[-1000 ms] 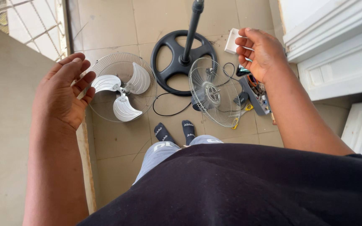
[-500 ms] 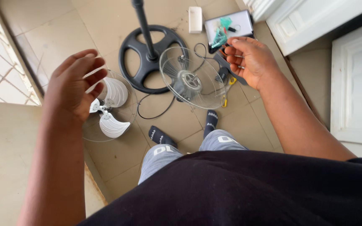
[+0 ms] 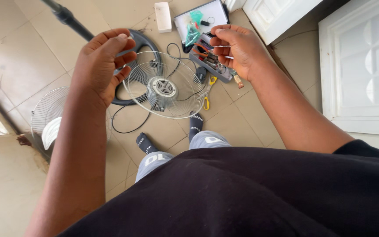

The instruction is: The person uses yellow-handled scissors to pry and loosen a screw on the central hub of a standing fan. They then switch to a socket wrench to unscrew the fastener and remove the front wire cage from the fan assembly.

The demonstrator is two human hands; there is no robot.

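Both my hands are raised in front of me above the floor. My right hand [image 3: 237, 50] pinches a thin silvery metal piece [image 3: 225, 46] between thumb and fingers. My left hand [image 3: 101, 66] has its fingers curled with a gap to the thumb; I cannot tell whether anything thin sits in it. Below and between the hands a round wire fan grille [image 3: 165, 85] with a grey hub lies on the tiles. Behind it stands the black round fan base [image 3: 143, 41] with its pole [image 3: 66, 17].
A second grille with white fan blades [image 3: 49, 125] lies at the left. An open tool case [image 3: 207, 17], a small white box [image 3: 163, 16], yellow-handled pliers [image 3: 207, 94] and a black cable [image 3: 128, 127] are on the floor. My socked feet [image 3: 145, 142] stand below. A white door [image 3: 360, 66] is to the right.
The view has swung right and down. Both hands have come closer together over the wire grille, and the bladed grille has slid to the left edge.
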